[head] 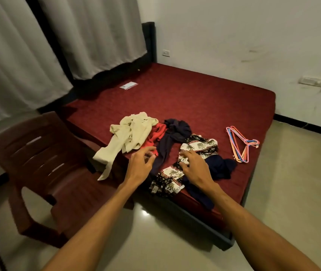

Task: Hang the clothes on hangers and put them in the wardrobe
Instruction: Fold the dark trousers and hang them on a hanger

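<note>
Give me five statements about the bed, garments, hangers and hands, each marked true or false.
1. The hangers lie on the mattress, right of the elephant-print garment. True.
2. One garment already hangs on a hanger. False: the hangers are bare, and every garment lies loose on the mattress.
3. The right hand touches the elephant-print garment. True.
4. The cream garment lies on the chair. False: it lies crumpled on the mattress, one end drooping over the edge.
5. The left hand holds a hanger. False: it holds nothing, near the red garment.
</note>
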